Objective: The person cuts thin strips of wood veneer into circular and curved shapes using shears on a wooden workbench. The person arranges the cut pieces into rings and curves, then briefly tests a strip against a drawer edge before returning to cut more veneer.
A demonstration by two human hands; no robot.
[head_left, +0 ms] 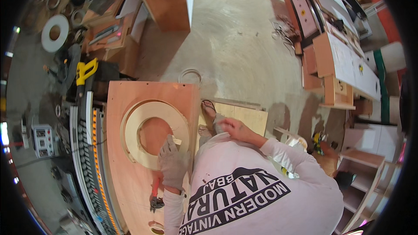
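My left hand (pixel 170 163), in a grey work glove, lies with its fingers stretched out over the near right part of a pale wooden ring (pixel 130 135). The ring rests flat on a reddish plywood panel (pixel 117 182), and a small light piece shows at my fingertips. Beside my left wrist lies a pair of pliers (pixel 154 193) with red handles, partly hidden by the glove. My right hand (pixel 237 129) is bare and raised in front of my body, above my legs. Its fingers are blurred, and I cannot make out anything in them.
A yellow tool (pixel 87 70) stands beyond the panel's left edge, beside long metal rails (pixel 80 148). A grey control box (pixel 43 140) is further left. Wooden cabinets (pixel 165 2) stand ahead, and drawer units (pixel 339 91) at right. A thin hoop (pixel 190 76) lies on the concrete floor.
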